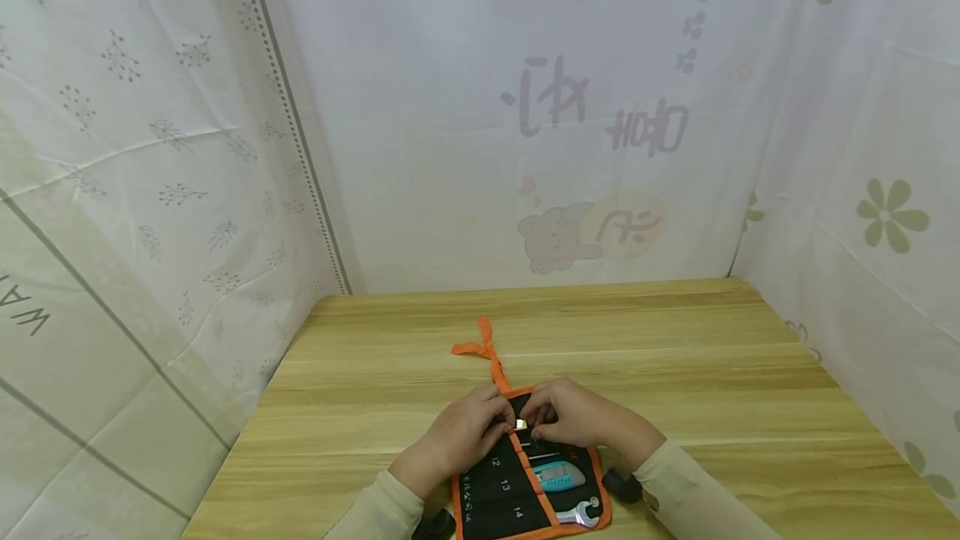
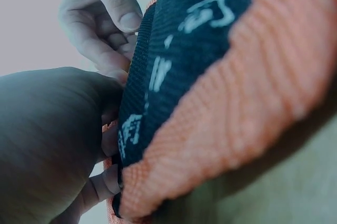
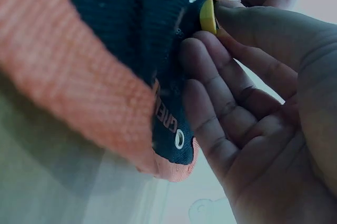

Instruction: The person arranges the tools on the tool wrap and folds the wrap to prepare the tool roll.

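A black tool roll with orange edging (image 1: 489, 497) lies on the table, its pocket row numbered in white. My right hand (image 1: 573, 415) pinches a small yellow-ended piece (image 3: 208, 17) between thumb and forefinger at the pocket's mouth; its other fingers extend along the cloth. Most of that piece is hidden. Across from it, my left hand (image 1: 465, 430) pinches the pocket's orange edge near the same spot, fingertips close to the right hand's. Lower pockets hold a light blue utility knife (image 1: 558, 476) and a silver wrench (image 1: 581, 513), with a thin metal shaft above the knife.
An orange tie strap (image 1: 491, 357) trails from the roll's far end over the wooden table (image 1: 675, 357). Printed cloth curtains (image 1: 450, 148) hang behind and along both sides. A metal eyelet (image 3: 179, 139) sits near the roll's corner.
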Available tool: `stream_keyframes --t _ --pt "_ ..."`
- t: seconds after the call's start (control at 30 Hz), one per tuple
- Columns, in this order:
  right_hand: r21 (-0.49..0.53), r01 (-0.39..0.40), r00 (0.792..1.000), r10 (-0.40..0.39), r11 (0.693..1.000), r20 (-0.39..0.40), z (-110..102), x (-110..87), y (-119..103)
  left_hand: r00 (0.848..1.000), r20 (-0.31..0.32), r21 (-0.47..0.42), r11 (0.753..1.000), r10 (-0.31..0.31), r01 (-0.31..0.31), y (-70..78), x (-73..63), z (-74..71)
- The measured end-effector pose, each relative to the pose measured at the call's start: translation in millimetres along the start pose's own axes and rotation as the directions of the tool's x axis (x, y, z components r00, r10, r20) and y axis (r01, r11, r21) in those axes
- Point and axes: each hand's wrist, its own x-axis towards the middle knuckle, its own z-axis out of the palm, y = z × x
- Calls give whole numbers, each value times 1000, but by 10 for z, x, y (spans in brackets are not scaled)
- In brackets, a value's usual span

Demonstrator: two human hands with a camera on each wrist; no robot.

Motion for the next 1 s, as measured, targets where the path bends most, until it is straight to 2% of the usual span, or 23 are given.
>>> stream_keyframes --t 0.23,0.53,0.73,1.0 --pt "-39 -20 999 21 999 26 -53 -32 7 1000 -1 7 1000 -23 23 7 7 -10" --pt "-149 -2 1000 0 989 -15 -117 -138 45 997 26 10 997 -76 76 13 11 -67" --pt "-259 -23 998 5 966 -69 -123 -258 52 995 32 -6 995 -96 96 25 -103 -157" --pt "-231 -94 995 90 968 -31 -156 -532 0 976 84 -44 978 -202 206 71 -324 -295"
